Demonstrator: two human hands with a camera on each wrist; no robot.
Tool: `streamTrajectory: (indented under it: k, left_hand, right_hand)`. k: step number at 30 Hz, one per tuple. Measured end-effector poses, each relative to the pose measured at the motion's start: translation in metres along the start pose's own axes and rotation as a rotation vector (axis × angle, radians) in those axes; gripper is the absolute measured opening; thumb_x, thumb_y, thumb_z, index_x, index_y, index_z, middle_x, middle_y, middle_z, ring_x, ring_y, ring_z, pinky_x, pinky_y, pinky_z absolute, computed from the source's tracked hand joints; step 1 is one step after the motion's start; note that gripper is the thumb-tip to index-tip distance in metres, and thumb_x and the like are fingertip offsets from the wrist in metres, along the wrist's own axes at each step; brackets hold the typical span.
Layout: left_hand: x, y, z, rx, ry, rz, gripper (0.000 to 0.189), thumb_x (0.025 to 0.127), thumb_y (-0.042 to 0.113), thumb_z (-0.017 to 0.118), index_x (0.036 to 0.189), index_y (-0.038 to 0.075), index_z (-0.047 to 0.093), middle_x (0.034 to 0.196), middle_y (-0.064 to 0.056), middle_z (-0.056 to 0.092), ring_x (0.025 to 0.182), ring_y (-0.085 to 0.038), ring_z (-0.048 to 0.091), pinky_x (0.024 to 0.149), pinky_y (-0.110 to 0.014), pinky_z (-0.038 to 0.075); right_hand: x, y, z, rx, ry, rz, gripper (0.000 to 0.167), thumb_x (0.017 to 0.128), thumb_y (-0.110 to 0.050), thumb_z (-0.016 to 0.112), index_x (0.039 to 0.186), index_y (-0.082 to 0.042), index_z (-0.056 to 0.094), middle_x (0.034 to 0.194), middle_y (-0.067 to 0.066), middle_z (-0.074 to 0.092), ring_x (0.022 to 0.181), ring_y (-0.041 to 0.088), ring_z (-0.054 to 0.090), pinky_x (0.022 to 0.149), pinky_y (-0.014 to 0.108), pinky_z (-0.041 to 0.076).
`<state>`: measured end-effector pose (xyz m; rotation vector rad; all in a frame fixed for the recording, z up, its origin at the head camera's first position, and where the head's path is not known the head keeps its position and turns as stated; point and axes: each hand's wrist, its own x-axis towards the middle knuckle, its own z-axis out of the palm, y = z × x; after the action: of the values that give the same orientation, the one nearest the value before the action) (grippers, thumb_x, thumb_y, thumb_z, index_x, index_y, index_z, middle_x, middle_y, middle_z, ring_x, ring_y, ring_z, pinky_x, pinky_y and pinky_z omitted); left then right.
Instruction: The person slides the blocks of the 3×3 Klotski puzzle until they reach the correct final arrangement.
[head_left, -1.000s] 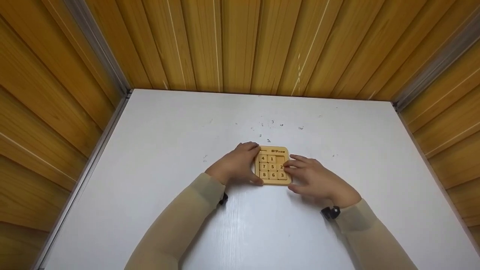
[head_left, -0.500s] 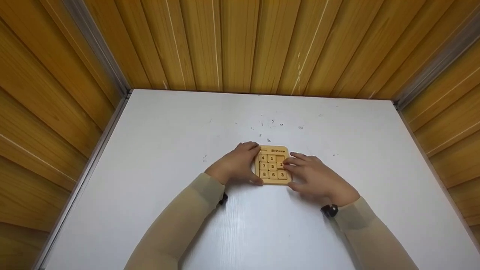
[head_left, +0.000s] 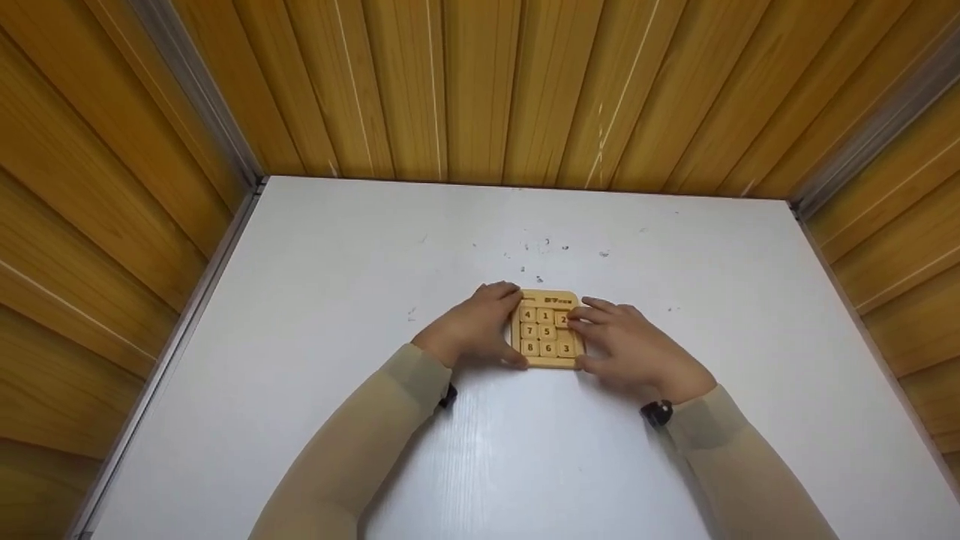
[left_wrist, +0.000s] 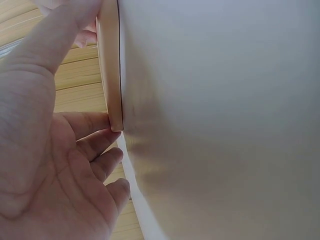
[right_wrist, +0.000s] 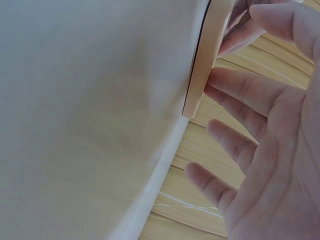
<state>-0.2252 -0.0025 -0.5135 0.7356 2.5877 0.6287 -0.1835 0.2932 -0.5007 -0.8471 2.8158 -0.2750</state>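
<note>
A wooden sliding number puzzle (head_left: 551, 363) lies on the white table, with numbered square tiles in its frame. My left hand (head_left: 476, 322) holds its left side, thumb at the near corner and fingers at the far corner. In the left wrist view, fingertips press the end of the puzzle's edge (left_wrist: 111, 75). From the right, my right hand (head_left: 637, 352) reaches over with fairly straight fingers; fingertips touch the 2 tile (head_left: 562, 319) in the top right cell and partly cover it. Below that tile, the middle right cell is a bare gap. The right thumb is by the near right corner.
The white table (head_left: 360, 247) has small dark scuff marks beyond the puzzle. Wood-grain panels (head_left: 480, 90) enclose it at the back and both sides, with grey metal posts at the back corners. A dark band is on each wrist.
The 2 tile has slid away from me, from the middle right cell to the top right cell, with my right fingers on it. My left hand stays on the frame.
</note>
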Motion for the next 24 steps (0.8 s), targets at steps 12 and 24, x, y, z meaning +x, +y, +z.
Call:
streamTrajectory:
  k: [12,24]
  left_hand:
    - [0.0027,0.0053,-0.0014,-0.003,-0.012,0.001,0.126,0.085,0.053,0.099,0.180,0.010,0.028,0.190,-0.004,0.026,0.179,-0.025,0.018,0.147,-0.039,0.022]
    - [-0.0031,-0.0028,-0.0010,0.006,0.008,-0.025,0.127,0.083,0.053,0.100,0.179,0.008,0.031,0.188,-0.006,0.029,0.178,-0.029,0.022,0.147,-0.039,0.023]
  right_hand:
    - [-0.0009,0.0057,-0.0010,0.030,-0.003,0.025,0.072,0.103,-0.046,0.071,0.164,-0.011,0.060,0.176,0.007,0.054,0.173,0.039,0.034,0.139,0.071,0.032]
    - [0.0052,0.0005,0.0045,0.074,-0.024,0.005,0.073,0.105,-0.047,0.071,0.167,-0.011,0.057,0.178,0.004,0.051,0.175,0.038,0.030,0.141,0.069,0.029]
